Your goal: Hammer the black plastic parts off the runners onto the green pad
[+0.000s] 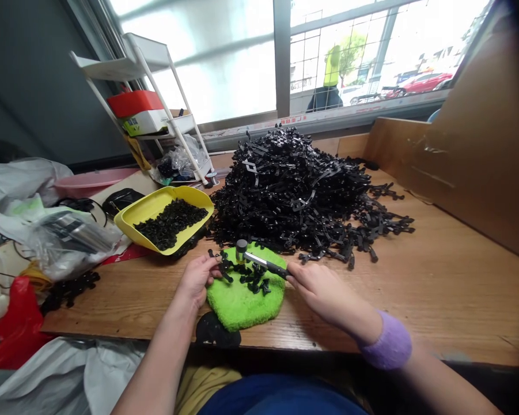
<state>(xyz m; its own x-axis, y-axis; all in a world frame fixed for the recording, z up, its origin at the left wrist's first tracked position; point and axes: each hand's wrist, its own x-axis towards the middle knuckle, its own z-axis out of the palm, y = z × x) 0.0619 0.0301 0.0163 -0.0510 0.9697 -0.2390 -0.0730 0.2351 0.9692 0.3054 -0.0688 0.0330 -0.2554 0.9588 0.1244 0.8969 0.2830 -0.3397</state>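
Note:
My right hand (313,286) is wrapped round the black handle of a small hammer (263,264). Its dark cylindrical head is over the far part of a green fluffy cloth (242,305), close to the black parts there. At the cloth's left edge, my left hand (199,278) pinches a branched black plastic part (224,268). Several small loose black pieces (256,279) lie in the middle of the cloth. Whether the hammer head touches the part in my left hand, I cannot tell.
Behind the cloth rises a large heap of black plastic parts (294,190). A yellow bin (164,216) with small black pieces stands left of it. A white shelf rack (155,104) is farther back, a cardboard panel (466,155) at right. Bags and a steel container crowd the left.

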